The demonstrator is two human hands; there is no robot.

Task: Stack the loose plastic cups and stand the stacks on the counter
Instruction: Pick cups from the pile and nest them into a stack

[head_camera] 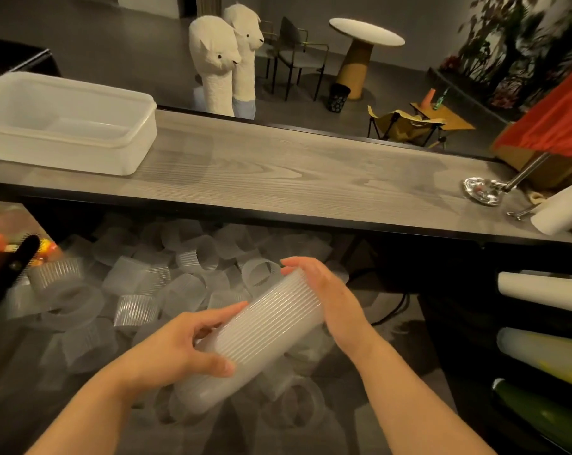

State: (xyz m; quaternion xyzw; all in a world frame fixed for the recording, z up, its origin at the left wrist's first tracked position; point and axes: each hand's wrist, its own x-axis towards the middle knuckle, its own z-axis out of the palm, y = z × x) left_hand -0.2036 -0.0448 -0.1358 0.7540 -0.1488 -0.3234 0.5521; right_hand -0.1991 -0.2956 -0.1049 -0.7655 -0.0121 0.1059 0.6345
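Lying tilted between both hands above the loose cups (136,290), the stack (261,333) runs near-left to far-right, the left hand (182,346) curled round its near end, the right hand (324,297) pressing straight-fingered on its far end, nearer the counter (310,178).

Ahead of me an empty translucent tub (64,123) sits far left, a paper towel roll (560,210) and a shiny metal stand (483,190) far right, and two white alpaca figures (225,64) stand beyond, near a round table (366,36).
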